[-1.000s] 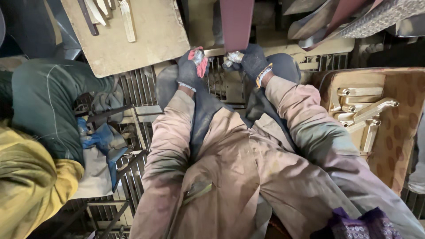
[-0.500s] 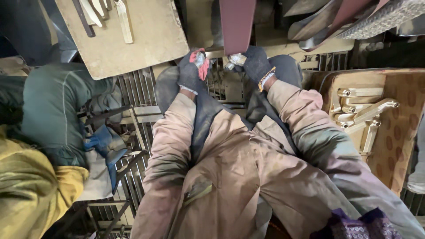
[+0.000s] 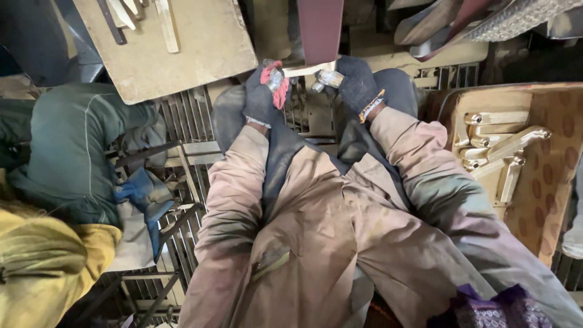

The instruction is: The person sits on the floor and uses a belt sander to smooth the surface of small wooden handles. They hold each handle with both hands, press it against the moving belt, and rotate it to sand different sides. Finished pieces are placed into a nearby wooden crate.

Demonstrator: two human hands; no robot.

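Since a second before, almost nothing had changed: both gloved hands stayed at the far edge of the scene, pressing a pale metal bar (image 3: 310, 70) against the dark red sanding belt (image 3: 320, 27), so the grinding seemed to be still going on. The left hand (image 3: 264, 91) was closed around the bar's left end, and the right hand (image 3: 355, 82) gripped its right end. Both forearms stretched forward, elbows bent. On the right, a tray (image 3: 549, 188) held similar brass-coloured pieces (image 3: 501, 149).

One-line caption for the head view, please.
Gloved left hand and right hand press a metal bar against a dark red sanding belt.
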